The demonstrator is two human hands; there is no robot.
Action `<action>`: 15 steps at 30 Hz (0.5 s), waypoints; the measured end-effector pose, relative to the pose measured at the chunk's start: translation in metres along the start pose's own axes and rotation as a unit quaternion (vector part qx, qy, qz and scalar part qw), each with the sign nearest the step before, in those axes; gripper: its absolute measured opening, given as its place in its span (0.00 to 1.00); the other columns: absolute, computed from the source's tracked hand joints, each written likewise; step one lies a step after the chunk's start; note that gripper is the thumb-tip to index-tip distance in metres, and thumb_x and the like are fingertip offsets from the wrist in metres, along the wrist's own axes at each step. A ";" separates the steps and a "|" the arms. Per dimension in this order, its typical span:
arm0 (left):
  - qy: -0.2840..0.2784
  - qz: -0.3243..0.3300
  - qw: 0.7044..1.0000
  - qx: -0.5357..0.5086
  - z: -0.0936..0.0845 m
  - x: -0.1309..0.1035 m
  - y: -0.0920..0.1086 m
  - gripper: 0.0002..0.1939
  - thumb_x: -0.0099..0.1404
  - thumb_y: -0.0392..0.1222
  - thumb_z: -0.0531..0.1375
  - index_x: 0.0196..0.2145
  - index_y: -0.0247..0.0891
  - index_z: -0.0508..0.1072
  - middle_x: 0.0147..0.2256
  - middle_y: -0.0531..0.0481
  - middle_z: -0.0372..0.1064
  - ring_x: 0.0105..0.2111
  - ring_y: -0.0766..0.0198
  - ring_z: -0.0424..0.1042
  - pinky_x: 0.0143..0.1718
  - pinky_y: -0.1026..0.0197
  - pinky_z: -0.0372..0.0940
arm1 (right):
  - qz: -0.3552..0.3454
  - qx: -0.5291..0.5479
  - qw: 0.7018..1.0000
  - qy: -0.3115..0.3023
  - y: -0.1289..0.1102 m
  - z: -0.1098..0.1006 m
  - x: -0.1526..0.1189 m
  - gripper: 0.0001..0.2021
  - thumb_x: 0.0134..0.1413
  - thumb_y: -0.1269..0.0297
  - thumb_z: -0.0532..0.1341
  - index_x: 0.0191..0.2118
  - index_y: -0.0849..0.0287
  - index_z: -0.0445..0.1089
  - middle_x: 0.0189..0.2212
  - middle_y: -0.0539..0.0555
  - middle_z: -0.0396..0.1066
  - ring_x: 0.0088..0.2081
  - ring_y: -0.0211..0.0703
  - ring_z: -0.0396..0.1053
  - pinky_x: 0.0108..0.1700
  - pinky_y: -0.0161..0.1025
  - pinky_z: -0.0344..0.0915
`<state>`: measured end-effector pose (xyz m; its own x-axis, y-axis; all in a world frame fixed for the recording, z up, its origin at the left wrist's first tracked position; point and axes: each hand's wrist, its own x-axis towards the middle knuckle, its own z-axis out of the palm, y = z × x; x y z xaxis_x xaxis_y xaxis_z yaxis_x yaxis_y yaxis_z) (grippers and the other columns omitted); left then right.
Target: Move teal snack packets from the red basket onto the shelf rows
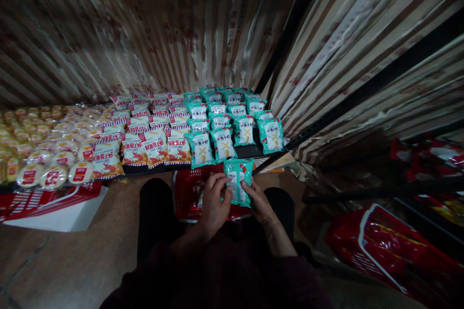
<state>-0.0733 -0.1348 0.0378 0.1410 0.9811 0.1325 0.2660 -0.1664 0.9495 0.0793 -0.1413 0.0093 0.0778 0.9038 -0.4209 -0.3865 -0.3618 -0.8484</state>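
A teal snack packet [238, 178] is held above a red basket [183, 195], its printed back facing up. My right hand [258, 199] grips its right edge, thumb on top. My left hand [216, 199] is at the packet's left side, fingers bent and a fingertip against it; whether it grips the packet is hard to see. Just beyond, rows of similar teal packets [225, 143] stand on the shelf. To their left are rows of white and orange packets [155, 146].
Round wrapped snacks [53, 176] fill the shelf's left part. Striped plastic sheeting [203, 24] hangs behind. A dark metal post [348, 89] slants across the right. At the lower right lies a red basket [357, 239] with red packages; brown tiled floor [83, 260] shows at left.
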 end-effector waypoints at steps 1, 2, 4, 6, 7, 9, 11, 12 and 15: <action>-0.005 0.002 1.000 0.009 0.001 -0.001 0.001 0.13 0.64 0.38 0.54 0.44 0.41 0.73 0.50 0.44 0.66 0.52 0.57 0.65 0.54 0.55 0.61 | -0.008 -0.010 1.000 0.004 -0.002 0.001 -0.001 0.33 0.42 0.47 0.69 0.53 0.56 0.68 0.44 0.57 0.77 0.48 0.58 0.73 0.51 0.53 0.68; -0.012 0.003 1.000 0.012 0.002 -0.003 0.003 0.14 0.64 0.39 0.55 0.46 0.41 0.72 0.52 0.43 0.65 0.54 0.56 0.64 0.56 0.54 0.59 | -0.017 -0.024 1.000 0.004 -0.003 0.001 -0.003 0.33 0.42 0.46 0.68 0.54 0.56 0.68 0.46 0.57 0.76 0.50 0.58 0.71 0.53 0.53 0.67; -0.026 0.005 1.000 0.002 0.003 -0.004 0.005 0.18 0.64 0.41 0.56 0.52 0.40 0.69 0.57 0.42 0.61 0.58 0.55 0.60 0.60 0.52 0.55 | -0.047 -0.059 0.997 0.008 -0.007 0.002 -0.007 0.32 0.45 0.43 0.66 0.55 0.53 0.68 0.52 0.55 0.72 0.56 0.58 0.66 0.59 0.53 0.61; -0.038 -0.003 0.999 -0.032 0.004 -0.004 0.008 0.24 0.63 0.43 0.57 0.57 0.38 0.64 0.61 0.42 0.57 0.61 0.54 0.56 0.62 0.52 0.52 | -0.079 -0.095 0.992 0.017 -0.011 0.003 -0.011 0.33 0.47 0.40 0.63 0.56 0.51 0.67 0.58 0.51 0.66 0.62 0.55 0.58 0.63 0.51 0.54; -0.045 -0.014 0.997 -0.058 0.004 -0.004 0.010 0.27 0.63 0.44 0.58 0.59 0.38 0.61 0.62 0.42 0.55 0.62 0.54 0.55 0.63 0.52 0.51 | -0.093 -0.113 0.989 0.019 -0.014 0.003 -0.012 0.33 0.49 0.38 0.60 0.57 0.51 0.66 0.60 0.50 0.63 0.64 0.54 0.54 0.65 0.50 0.51; -0.058 -0.046 0.991 -0.116 0.004 -0.003 0.013 0.31 0.62 0.46 0.59 0.61 0.38 0.57 0.63 0.42 0.54 0.62 0.53 0.55 0.62 0.52 0.51 | -0.122 -0.146 0.982 0.004 -0.021 0.006 -0.016 0.33 0.53 0.37 0.55 0.59 0.51 0.63 0.63 0.49 0.58 0.66 0.50 0.49 0.67 0.47 0.48; -0.063 -0.097 0.979 -0.165 0.004 -0.001 0.017 0.34 0.61 0.46 0.61 0.62 0.38 0.55 0.62 0.41 0.56 0.60 0.52 0.58 0.61 0.53 0.54 | -0.147 -0.168 0.974 -0.032 -0.028 0.011 -0.019 0.33 0.56 0.39 0.52 0.61 0.51 0.60 0.64 0.49 0.55 0.67 0.48 0.48 0.67 0.46 0.46; -0.062 -0.123 0.973 -0.185 0.003 0.001 0.019 0.36 0.59 0.47 0.62 0.62 0.38 0.56 0.60 0.41 0.58 0.58 0.52 0.60 0.59 0.53 0.56 | -0.154 -0.173 0.972 -0.047 -0.032 0.013 -0.021 0.32 0.57 0.39 0.51 0.62 0.52 0.59 0.64 0.50 0.55 0.66 0.48 0.48 0.67 0.46 0.46; -0.038 -0.179 0.953 -0.242 0.001 0.006 0.019 0.35 0.56 0.48 0.65 0.58 0.38 0.61 0.55 0.42 0.66 0.53 0.52 0.67 0.55 0.54 0.60 | -0.157 -0.178 0.969 -0.066 -0.038 0.017 -0.025 0.30 0.58 0.44 0.55 0.62 0.51 0.60 0.64 0.52 0.56 0.65 0.49 0.51 0.66 0.50 0.47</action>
<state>-0.0666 -0.1317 0.0569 0.1969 0.9534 -0.2285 -0.1590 0.2610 0.9522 0.0769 -0.1458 0.0577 0.0116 0.9949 -0.0999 -0.0188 -0.0996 -0.9948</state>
